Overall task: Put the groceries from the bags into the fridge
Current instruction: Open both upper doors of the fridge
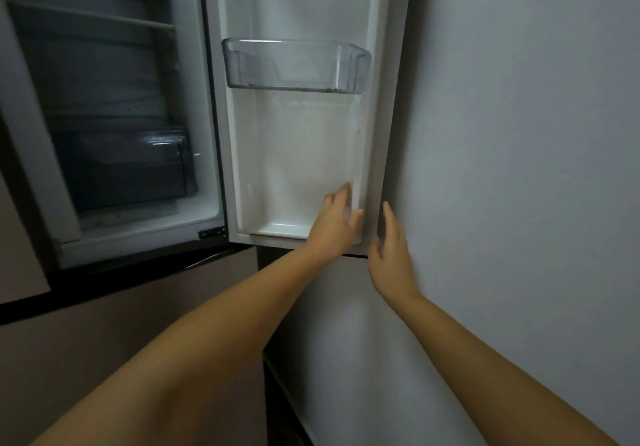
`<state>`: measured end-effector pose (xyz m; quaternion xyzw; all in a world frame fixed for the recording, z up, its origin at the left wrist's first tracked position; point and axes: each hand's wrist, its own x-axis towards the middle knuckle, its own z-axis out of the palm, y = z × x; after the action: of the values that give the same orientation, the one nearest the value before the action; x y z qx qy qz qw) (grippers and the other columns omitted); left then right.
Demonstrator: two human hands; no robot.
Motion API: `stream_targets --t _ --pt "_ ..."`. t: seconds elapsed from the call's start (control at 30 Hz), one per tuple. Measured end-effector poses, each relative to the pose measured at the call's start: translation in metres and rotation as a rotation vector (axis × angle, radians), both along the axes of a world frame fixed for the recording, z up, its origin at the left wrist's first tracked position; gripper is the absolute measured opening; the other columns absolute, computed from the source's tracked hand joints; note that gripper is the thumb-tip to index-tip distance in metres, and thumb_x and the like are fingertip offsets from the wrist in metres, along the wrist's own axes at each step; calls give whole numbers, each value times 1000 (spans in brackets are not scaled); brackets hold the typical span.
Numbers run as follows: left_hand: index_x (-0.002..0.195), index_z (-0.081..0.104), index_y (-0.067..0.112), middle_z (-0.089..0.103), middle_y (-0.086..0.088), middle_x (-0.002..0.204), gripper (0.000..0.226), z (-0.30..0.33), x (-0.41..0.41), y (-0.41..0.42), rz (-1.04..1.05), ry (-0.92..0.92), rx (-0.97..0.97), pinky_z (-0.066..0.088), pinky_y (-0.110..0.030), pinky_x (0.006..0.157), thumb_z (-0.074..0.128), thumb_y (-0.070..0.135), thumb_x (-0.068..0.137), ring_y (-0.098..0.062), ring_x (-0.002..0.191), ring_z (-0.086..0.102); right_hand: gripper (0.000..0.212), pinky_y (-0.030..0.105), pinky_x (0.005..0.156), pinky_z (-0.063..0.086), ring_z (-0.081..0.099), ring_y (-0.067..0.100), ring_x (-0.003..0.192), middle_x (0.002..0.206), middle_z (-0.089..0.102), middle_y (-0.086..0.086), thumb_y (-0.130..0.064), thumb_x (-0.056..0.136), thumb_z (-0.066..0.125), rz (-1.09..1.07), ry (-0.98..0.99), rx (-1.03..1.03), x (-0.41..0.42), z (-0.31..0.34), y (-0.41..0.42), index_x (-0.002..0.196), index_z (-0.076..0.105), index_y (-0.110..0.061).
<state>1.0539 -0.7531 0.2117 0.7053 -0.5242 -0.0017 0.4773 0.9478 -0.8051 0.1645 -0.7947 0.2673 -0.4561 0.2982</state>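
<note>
The fridge [114,134] stood open, its one door [304,140] swung wide to the right until its outer edge lay close to the grey wall [519,134]. Two bare forearms reached up from the bottom of the view, one hand to each side of that edge.

The left hand [337,224] was at the lower right corner of the door's white inner liner, its fingers [341,196] straight and spread, touching the liner and gripping nothing. The right hand [389,248] was just beside the door's outer edge, between the door and the wall, fingers straight and pointing up, thumb apart, holding nothing; whether it touched the door cannot be told.

On the door one clear plastic bin [296,64] hung at mid height, with nothing visible in it. Below it one shallow white ledge [282,229] formed the bottom of the liner.

Inside the dim cabinet one shelf [93,17] crossed near the top, and one dark translucent drawer [121,165] sat at the bottom, pushed in. No groceries or bags appeared in the view. The brownish front of a lower compartment [138,324] filled the area beneath the open cabinet.
</note>
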Motion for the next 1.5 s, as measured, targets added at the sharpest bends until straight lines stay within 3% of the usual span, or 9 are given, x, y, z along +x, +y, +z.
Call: stream_targets --t 0.2,0.33,0.4,0.47,0.67,0.87,1.23,1.4,1.5 --pt "143 35 19 44 -3 141 49 -71 48 105 256 74 38 42 -37 105 48 28 96 -17 128 45 40 9 97 36 53 18 109 113 50 -2 -3 83 39 219 -163 -137 30 -17 68 121 53 -6" --pt "129 50 6 59 -8 117 37 -89 117 209 603 545 16 50 -33 84 43 26 99 -21 97 58 31 20 96 43 53 12 108 111 54 -2 0 89 42 515 -146 -97 99 -8 134 115 57 -9" --pt "116 54 -2 59 -8 90 35 -93 148 259 719 769 -102 50 -33 66 40 25 100 -19 75 55 30 15 96 42 51 8 112 117 53 -1 0 94 44 644 -85 -36 136 -1 164 119 55 -12" --pt "102 55 -2 56 -9 82 32 -91 172 299 846 874 -229 50 -37 68 37 25 101 -18 66 51 31 10 92 40 49 7 113 121 50 -3 -4 96 43 752 -22 0 173 8 190 124 53 -14" --pt "143 31 0 44 -24 140 59 -76 228 346 758 1285 -839 44 -42 100 35 41 100 -35 125 49 54 30 112 27 29 17 140 154 27 3 -29 100 45 913 175 -14 281 43 251 149 26 -17" --pt "147 27 10 30 -13 152 74 -81 245 342 604 1379 -1054 34 -45 110 36 59 92 -32 138 34 49 20 98 30 40 20 133 147 38 8 -26 99 47 895 95 21 332 49 277 145 33 -13" --pt "143 34 12 43 -10 145 77 -68 228 327 781 1336 -1088 44 -45 100 31 67 89 -31 130 45 67 36 117 25 24 18 144 158 24 1 -31 96 52 866 62 -131 316 43 272 152 17 -20" --pt "136 43 8 54 -11 134 76 -77 203 346 1047 1258 -1103 49 -44 94 31 67 89 -32 120 53 83 40 120 4 2 17 148 162 1 0 -50 92 50 931 64 -415 275 32 280 152 -3 -27" --pt "132 48 14 58 -6 123 67 -83 181 380 981 1234 -1130 54 -44 83 40 64 88 -29 112 58 72 48 119 2 -5 13 147 160 -4 2 -43 96 43 1000 -43 -606 257 21 291 150 -2 -26"
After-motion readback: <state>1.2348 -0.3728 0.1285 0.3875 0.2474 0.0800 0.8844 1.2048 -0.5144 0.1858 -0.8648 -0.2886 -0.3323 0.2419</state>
